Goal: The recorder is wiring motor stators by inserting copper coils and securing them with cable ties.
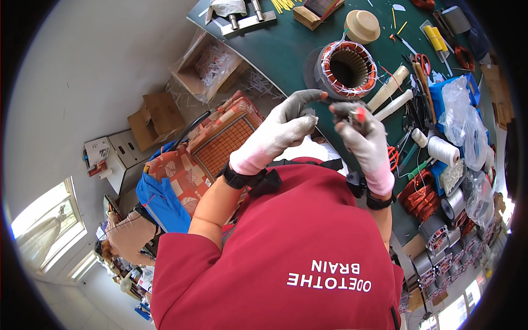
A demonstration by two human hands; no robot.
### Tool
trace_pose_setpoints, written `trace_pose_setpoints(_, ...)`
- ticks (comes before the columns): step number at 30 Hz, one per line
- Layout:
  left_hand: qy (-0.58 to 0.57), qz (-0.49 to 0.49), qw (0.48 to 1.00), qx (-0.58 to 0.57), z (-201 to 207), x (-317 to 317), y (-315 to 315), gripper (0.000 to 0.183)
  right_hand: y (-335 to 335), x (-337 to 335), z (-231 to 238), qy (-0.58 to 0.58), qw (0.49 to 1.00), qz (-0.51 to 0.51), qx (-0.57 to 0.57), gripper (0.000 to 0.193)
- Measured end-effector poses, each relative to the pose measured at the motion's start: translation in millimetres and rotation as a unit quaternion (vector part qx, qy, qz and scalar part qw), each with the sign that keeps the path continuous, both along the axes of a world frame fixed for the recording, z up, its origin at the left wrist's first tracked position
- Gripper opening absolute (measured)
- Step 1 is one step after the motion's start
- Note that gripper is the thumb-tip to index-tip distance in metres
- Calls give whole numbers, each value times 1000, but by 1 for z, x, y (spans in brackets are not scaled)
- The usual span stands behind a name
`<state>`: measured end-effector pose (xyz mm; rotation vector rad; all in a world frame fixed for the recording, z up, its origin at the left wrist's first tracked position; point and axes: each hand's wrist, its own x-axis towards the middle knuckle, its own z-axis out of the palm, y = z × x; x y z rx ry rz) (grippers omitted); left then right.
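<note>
My left hand (281, 131), in a white glove with grey fingers, is held before my chest at the table edge. Its index finger stretches to the right, apart from the thumb; a tiny white bit shows by the thumb tip. Facing it, my right hand (364, 135), gloved alike, has curled fingers around a small red-ended object (360, 114); blur hides its kind. Just beyond both hands stands a motor stator (324, 69) with copper windings laced in white cord around its open bore. My hands look apart from each other.
On the green table (275, 60) lie a cream round block (362, 26), wooden mallet-like tools (389, 91), red-handled scissors (422, 63), white thread spools (443, 151) and copper coils (421, 192). At left are a cushioned chair (220, 143) and a carton of scraps (206, 63). Another person (129, 236) is behind.
</note>
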<state>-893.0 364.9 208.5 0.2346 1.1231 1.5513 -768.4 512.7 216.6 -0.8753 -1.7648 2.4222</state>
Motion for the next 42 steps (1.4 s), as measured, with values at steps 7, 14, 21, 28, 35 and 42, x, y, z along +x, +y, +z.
trace_pose_setpoints(7,23,9,999,-25,4,12,-3,37,-24,-6,-22,81,996,-29,17,5)
trace_pose_setpoints(14,110,55,989,-84,1,21,-9,14,-41,-11,-33,105,991,-78,15,5)
trace_pose_setpoints(21,315,146,933,-95,-2,25,-17,6,-26,-15,-44,48,951,54,-301,62)
trace_pose_setpoints(28,456,166,871,-84,-4,22,-25,9,-30,-24,-40,-29,943,134,-305,57)
trace_pose_setpoints(35,427,158,886,-83,-5,21,-27,11,-31,-32,-33,-61,937,154,-308,55)
trace_pose_setpoints(42,407,156,895,-96,-7,17,-26,10,-29,-32,-36,-63,934,166,-311,55)
